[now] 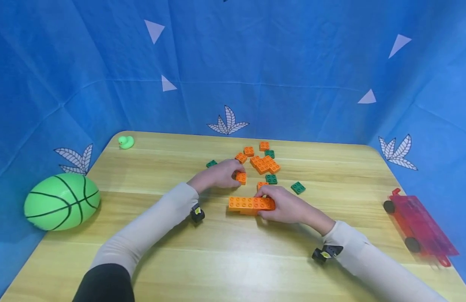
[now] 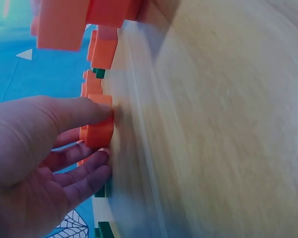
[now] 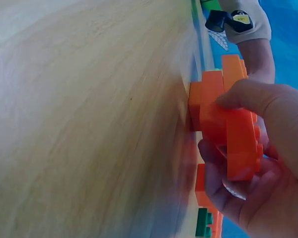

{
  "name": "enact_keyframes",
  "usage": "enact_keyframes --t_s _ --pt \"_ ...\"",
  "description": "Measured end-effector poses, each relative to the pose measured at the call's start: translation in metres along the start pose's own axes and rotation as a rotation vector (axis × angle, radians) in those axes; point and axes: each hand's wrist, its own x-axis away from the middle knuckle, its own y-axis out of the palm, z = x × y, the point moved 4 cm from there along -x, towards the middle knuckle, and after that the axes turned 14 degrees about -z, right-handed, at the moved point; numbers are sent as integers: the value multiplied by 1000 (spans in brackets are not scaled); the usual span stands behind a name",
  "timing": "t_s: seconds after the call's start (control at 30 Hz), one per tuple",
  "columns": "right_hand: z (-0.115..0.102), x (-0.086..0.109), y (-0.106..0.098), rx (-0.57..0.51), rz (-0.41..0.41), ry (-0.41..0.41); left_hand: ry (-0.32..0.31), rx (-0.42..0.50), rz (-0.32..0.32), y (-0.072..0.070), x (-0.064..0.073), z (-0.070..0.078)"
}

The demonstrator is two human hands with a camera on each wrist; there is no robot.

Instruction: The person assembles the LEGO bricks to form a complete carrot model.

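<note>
My right hand (image 1: pixel 283 204) grips an assembly of joined orange building bricks (image 1: pixel 245 203), its thumb on the near side. In the right wrist view this orange assembly (image 3: pixel 214 106) shows offset layers, held near the tabletop. Farther left, my left hand (image 1: pixel 222 174) pinches a small orange brick (image 1: pixel 241 179) on the table. The left wrist view shows the thumb against that orange brick (image 2: pixel 100 126), with the other fingers around its far side. Another orange brick (image 1: pixel 261 185) lies just beyond the right hand, partly hidden by it.
Several loose orange bricks (image 1: pixel 264 164) and green bricks (image 1: pixel 298 187) lie beyond the hands. A green ball (image 1: pixel 63 202) sits at the left edge, and a green toy duck (image 1: pixel 126 142) at the back left corner. At the right edge stands a red toy cart (image 1: pixel 421 226).
</note>
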Motion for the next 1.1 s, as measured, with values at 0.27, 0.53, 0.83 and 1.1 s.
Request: enact_keyframes --t_s 0.27,0.53,0.83,1.1 --pt "-7 -4 -3 84 96 9 10 1 0 -2 5 -3" --pt "-9 -10 0 114 167 2 82 10 11 -3 15 -12" --pt "-9 -17 0 -4 122 -38 138 130 42 -4 32 -17" --pt "-7 -20 0 9 117 -31 183 200 57 -9 52 -10"
